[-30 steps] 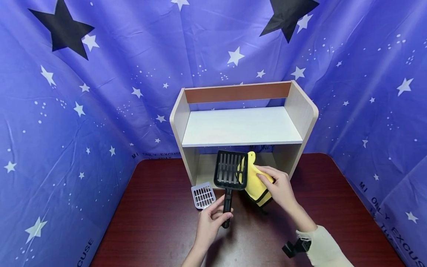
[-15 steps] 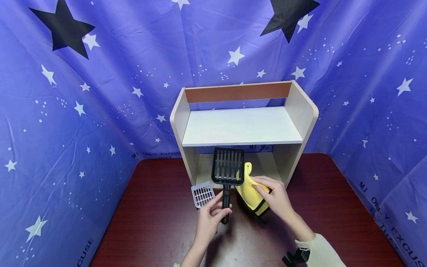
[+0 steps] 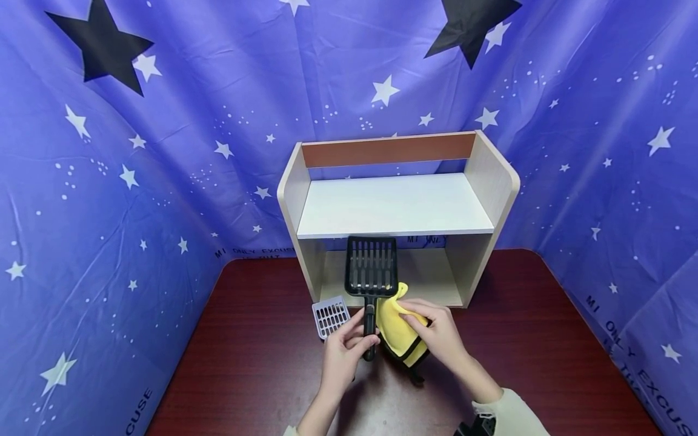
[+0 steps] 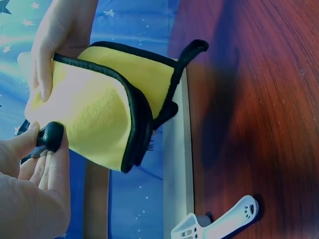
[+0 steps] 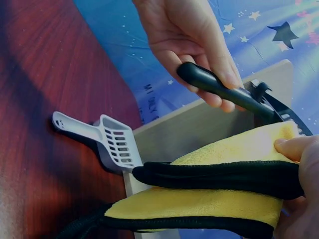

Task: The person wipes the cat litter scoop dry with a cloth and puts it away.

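My left hand (image 3: 342, 357) holds a black slotted litter scoop (image 3: 371, 290) by its handle, thumb on one side and fingers on the other. The scoop is raised above the table, slotted head pointing toward the shelf. My right hand (image 3: 443, 339) pinches a folded yellow cloth (image 3: 400, 336) with black edging, just right of the scoop's handle. In the right wrist view the cloth (image 5: 224, 149) lies close against the scoop's head; whether they touch, I cannot tell. A light grey litter scoop (image 5: 77, 127) lies on the table, partly behind my left hand in the head view.
A two-level wooden shelf (image 3: 395, 206) with a white upper board stands at the back of the dark red table (image 3: 245, 351). Blue star-patterned curtains (image 3: 218, 91) hang behind and on both sides. A dark device (image 3: 480, 425) is strapped to the right wrist.
My right hand has moved the yellow cloth left and toward me, from beside the black scoop's head down toward its handle. The black scoop has risen slightly in view; the grey scoop stays put.
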Demonstrator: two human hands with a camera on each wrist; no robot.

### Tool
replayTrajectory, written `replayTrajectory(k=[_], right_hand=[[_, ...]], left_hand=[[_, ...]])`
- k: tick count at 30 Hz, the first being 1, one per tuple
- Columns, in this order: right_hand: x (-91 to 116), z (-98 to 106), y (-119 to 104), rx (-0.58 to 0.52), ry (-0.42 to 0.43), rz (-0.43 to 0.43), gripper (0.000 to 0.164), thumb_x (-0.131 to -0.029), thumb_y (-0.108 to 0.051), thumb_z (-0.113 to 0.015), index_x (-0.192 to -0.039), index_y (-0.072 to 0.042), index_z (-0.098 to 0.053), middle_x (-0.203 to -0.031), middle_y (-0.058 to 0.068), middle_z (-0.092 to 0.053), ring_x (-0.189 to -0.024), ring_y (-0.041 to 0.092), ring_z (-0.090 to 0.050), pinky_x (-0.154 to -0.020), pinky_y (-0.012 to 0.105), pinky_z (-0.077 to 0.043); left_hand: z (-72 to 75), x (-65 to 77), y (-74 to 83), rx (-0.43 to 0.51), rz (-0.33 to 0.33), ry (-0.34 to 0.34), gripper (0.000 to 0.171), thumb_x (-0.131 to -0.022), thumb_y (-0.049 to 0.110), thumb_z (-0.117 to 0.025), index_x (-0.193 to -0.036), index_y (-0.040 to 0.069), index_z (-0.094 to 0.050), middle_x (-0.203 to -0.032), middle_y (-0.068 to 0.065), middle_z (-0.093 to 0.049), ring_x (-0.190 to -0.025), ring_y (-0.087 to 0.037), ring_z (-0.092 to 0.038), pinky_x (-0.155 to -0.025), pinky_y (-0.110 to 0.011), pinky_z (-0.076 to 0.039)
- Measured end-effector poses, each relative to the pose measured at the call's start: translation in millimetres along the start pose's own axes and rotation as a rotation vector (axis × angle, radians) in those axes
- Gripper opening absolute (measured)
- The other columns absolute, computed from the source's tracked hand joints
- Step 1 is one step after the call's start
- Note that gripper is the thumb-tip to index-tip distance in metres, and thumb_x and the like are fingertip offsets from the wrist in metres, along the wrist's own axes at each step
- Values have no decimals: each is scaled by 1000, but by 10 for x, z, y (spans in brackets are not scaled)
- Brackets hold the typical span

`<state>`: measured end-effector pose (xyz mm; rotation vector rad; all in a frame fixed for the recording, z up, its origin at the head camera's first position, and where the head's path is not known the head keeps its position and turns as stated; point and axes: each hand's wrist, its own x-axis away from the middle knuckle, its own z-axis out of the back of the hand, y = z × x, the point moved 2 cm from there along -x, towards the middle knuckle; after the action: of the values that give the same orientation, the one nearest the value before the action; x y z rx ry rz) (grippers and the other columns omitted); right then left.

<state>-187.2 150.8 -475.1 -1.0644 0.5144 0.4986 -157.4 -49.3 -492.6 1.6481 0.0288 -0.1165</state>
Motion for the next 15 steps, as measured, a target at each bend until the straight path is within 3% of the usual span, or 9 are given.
replayTrajectory(k=[5,15], right_hand=[[-5,-59,-43,0,-6,-17,25,-81,5,-75,-105,-2,-77,-102,13,-77,-99,3,-69,-87,4,-49],[48,-39,-27,19,32,-6,26,-76,13,-75,-100,3,-77,-95,16,-77,-93,-1,-67,-81,3,-49]], left_hand=[[-11,-4,24,-19,3,11,59,-83,-1,-75,-139,4,-57,-102,-29,-73,-80,-5,-73,-74,-17,-59],[81,-42,180,-6,-84,19,56,-83,-3,-74,-137,1,-59,-100,-32,-72,-79,-5,-73,-73,-16,-59]])
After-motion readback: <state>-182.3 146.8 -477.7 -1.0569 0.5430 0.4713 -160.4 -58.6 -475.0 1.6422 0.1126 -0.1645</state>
